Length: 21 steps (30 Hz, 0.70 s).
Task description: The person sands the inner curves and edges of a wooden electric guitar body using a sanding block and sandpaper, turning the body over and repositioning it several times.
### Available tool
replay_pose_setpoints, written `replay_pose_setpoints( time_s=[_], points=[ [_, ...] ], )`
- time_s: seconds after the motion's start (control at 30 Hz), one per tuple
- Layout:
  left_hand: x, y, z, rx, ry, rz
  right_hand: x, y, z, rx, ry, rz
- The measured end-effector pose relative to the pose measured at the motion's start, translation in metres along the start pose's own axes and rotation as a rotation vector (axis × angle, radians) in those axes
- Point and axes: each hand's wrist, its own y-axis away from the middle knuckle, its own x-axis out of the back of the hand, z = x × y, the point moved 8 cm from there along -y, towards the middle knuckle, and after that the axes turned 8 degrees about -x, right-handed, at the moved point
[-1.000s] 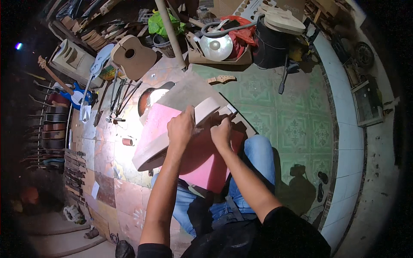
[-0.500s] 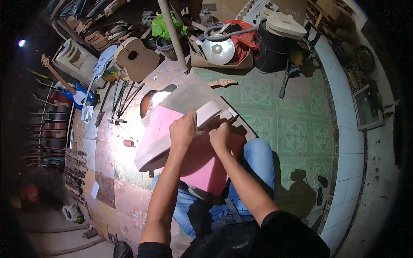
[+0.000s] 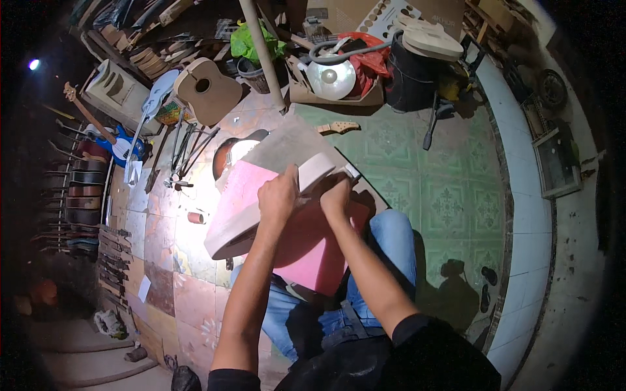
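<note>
While my left hand grips the pale guitar body, probably to steady it tilted across the board, my right hand sits near the board's right edge, fingers hidden; I cannot tell its hold.

Open green floor — pole ahead

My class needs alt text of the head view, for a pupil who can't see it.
A person's left hand grips a pale, curved piece over a pink surface, the right hand close by. Beyond, at upper left, are an acoustic guitar body and a blue guitar.
</note>
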Motion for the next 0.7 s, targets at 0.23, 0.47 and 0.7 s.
replay_pose_setpoints(
  time_s=[0.23, 0.47, 0.7],
  points=[
    [-0.004, -0.005, 0.003, -0.017, 0.025, -0.004, 0.011, -0.025, 0.003, 0.069, -0.016, 0.093],
    [-0.006, -0.004, 0.002, 0.008, 0.004, -0.038, 0.006, -0.027, 0.007, 0.094, -0.025, 0.06],
    [0.003, 0.001, 0.0, -0.023, 0.005, -0.048, -0.005, -0.04, 0.024, 0.152, -0.004, 0.017]
  ],
)
